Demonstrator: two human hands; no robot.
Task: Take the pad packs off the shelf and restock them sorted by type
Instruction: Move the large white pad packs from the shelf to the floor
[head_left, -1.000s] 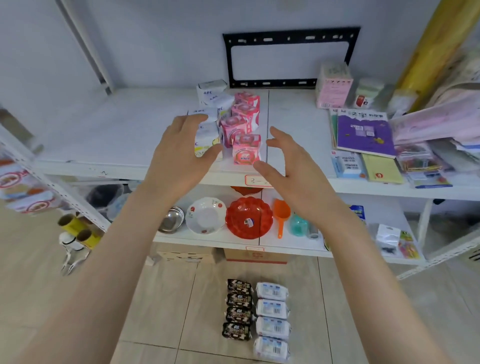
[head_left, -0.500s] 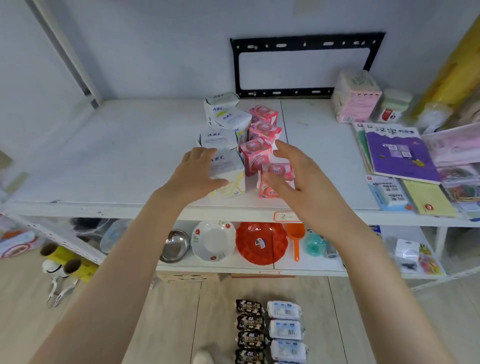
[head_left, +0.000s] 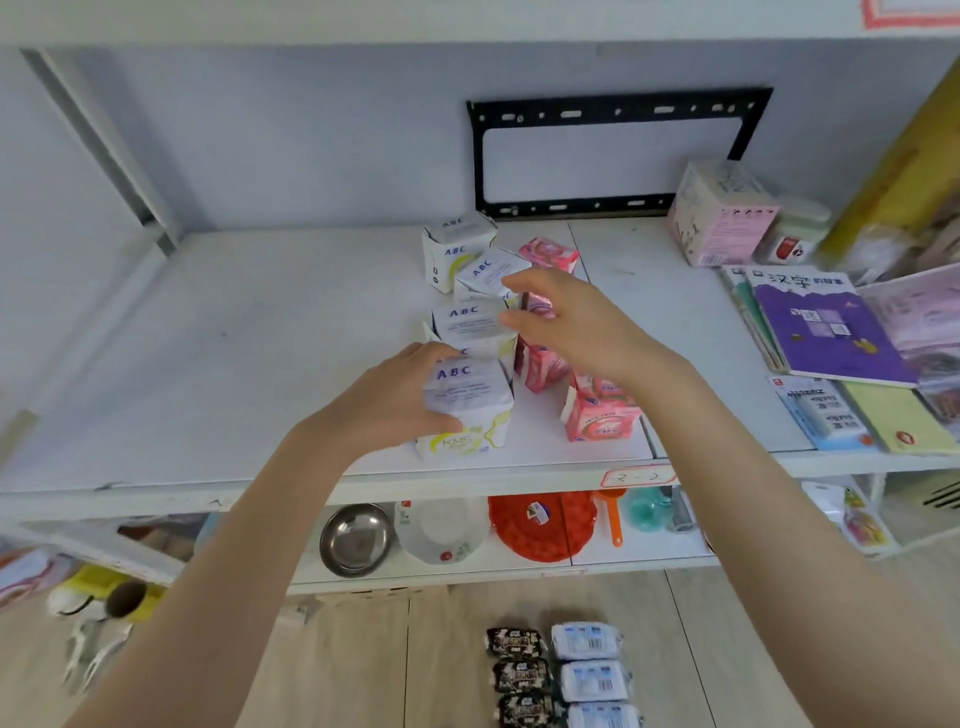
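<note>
Two rows of pad packs stand on the white shelf (head_left: 260, 338): several white ABC packs on the left, several pink packs on the right. My left hand (head_left: 384, 400) grips the nearest white ABC pack (head_left: 470, 402) from its left side. My right hand (head_left: 566, 322) reaches over the pink row, its fingertips touching the second white ABC pack (head_left: 467, 322). The nearest pink pack (head_left: 597, 415) stands free under my right wrist. Other white ABC packs (head_left: 457, 244) and a pink pack (head_left: 548, 254) stand further back.
A pink box (head_left: 719, 218), a small jar (head_left: 792, 234) and purple booklets (head_left: 826, 332) fill the shelf's right side. The lower shelf holds a steel bowl (head_left: 356, 538), a white plate (head_left: 441, 530) and a red dish (head_left: 540, 525). Dark and blue-white packs (head_left: 587, 675) lie on the floor.
My view has moved closer to the shelf. My left hand stays on the nearest white pack. My right hand has moved from the nearest pink pack back and left to the second white pack.
</note>
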